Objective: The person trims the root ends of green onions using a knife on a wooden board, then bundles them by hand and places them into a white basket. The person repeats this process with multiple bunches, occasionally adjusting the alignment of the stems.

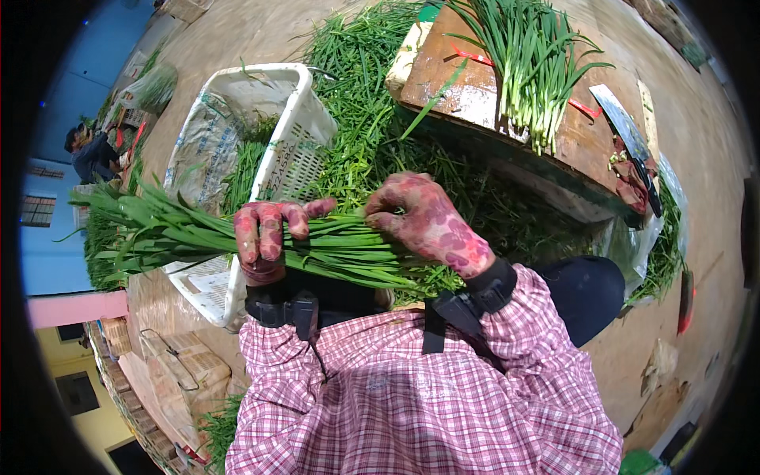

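My left hand [264, 237], in a stained pink patterned glove, is closed around a bunch of green leafy stalks that look like garlic chives [338, 249]. The bunch lies sideways above my lap, its leafy tips [148, 228] fanning out to the left. One finger of that hand points along the stalks. My right hand [430, 222], gloved alike, is at the upper edge of the bunch toward its right end. Its thumb and forefinger curl together there; whether a leaf is pinched between them is hidden. Both wrists wear black straps.
A white plastic basket [303, 124] with a lining and chives inside stands at left. Loose green leaves [356, 101] cover the floor ahead. On a wooden board [445, 77] lie another chive bunch [531, 77], red ties [472, 54] and a cleaver [620, 122]. A person [92, 154] sits far left.
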Demonstrator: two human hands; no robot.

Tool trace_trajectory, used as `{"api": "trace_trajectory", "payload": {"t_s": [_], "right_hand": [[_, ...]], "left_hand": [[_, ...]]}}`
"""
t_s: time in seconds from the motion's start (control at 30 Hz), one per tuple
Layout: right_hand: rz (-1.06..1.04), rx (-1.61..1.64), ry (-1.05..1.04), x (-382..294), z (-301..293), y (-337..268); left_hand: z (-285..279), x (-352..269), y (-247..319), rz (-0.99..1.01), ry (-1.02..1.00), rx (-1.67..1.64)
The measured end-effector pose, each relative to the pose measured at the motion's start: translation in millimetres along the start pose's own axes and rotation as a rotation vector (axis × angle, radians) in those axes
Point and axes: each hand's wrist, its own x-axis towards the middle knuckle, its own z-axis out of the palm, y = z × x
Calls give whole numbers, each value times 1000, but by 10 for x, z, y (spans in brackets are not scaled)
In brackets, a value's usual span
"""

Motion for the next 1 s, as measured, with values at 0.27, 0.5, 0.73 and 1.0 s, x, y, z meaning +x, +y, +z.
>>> {"api": "trace_trajectory", "payload": {"t_s": [0.27, 0.5, 0.73, 1.0], "right_hand": [[476, 345, -303, -96, -155, 138], [652, 448, -282, -449, -228, 444], [1024, 443, 167, -593, -414, 675], [655, 572, -104, -375, -34, 446]], "left_hand": [[-39, -60, 86, 85, -9, -127], [67, -86, -7, 27, 145, -50], [-48, -162, 193, 145, 139, -106], [-63, -154, 125, 102, 130, -82]]}}
